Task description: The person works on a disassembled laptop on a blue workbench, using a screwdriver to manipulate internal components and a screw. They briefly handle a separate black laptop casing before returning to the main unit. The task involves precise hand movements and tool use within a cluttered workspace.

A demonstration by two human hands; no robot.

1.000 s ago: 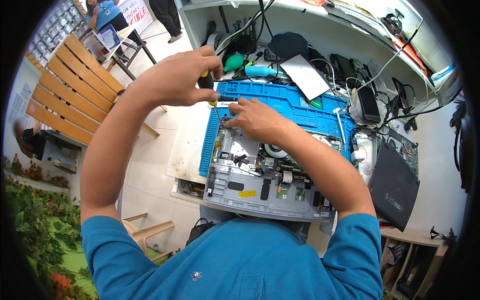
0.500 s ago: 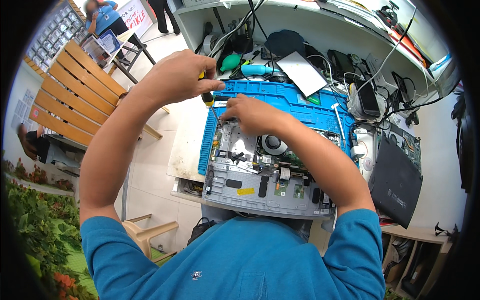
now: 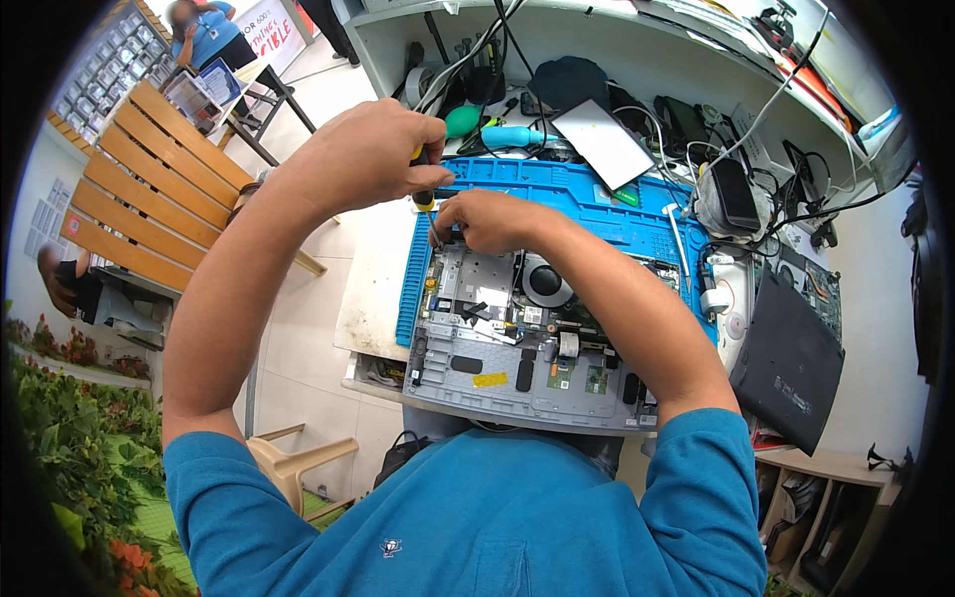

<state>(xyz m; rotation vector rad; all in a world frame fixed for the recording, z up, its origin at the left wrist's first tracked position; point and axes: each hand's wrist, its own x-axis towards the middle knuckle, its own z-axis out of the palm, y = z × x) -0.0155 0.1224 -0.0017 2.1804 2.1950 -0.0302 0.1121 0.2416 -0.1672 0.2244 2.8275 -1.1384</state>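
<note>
My left hand (image 3: 366,154) is wrapped around the handle of a screwdriver (image 3: 426,205), its long axis running steeply down to the far left corner of the opened laptop (image 3: 505,350). The laptop lies in front of me, its far part over the blue mat (image 3: 567,184). My right hand (image 3: 489,221) is nearer the tip, fingers bunched just right of the shaft; whether they pinch anything, I can't tell.

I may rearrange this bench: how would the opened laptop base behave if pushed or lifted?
The opened laptop base looks broad and flat, so it would probably slide rather than tip. Its shell seems shallow, so it may flex if lifted by one corner. The round fan and green boards lie exposed, probably fragile.
</note>
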